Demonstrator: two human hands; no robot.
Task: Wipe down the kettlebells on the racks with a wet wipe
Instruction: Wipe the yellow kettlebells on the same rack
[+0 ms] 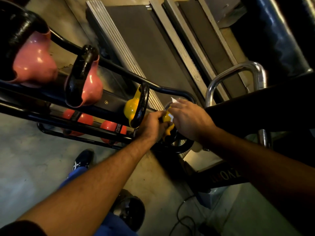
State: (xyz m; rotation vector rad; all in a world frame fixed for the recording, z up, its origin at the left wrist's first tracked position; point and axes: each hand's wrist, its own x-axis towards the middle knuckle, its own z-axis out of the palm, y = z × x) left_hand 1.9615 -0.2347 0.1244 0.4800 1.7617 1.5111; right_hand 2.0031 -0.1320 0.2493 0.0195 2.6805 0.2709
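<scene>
A small yellow kettlebell (167, 129) sits at the right end of the black rack's (119, 74) top shelf, mostly hidden between my hands. My left hand (151, 125) grips it from the left side. My right hand (187, 118) holds a white wet wipe (171, 116) against its top, with a corner of the wipe sticking up past my fingers. Another yellow kettlebell (132, 108) with a black handle stands just to the left. Two pink kettlebells (34, 63) (92, 86) fill the shelf further left. Red kettlebells (113, 126) sit on the lower shelf.
Treadmill decks (144, 40) with ribbed metal rails lie beyond the rack. A chrome handle (238, 72) and dark machine frame stand at the right. A cable (184, 218) trails over the concrete floor. My shoes (83, 160) are close to the rack's base.
</scene>
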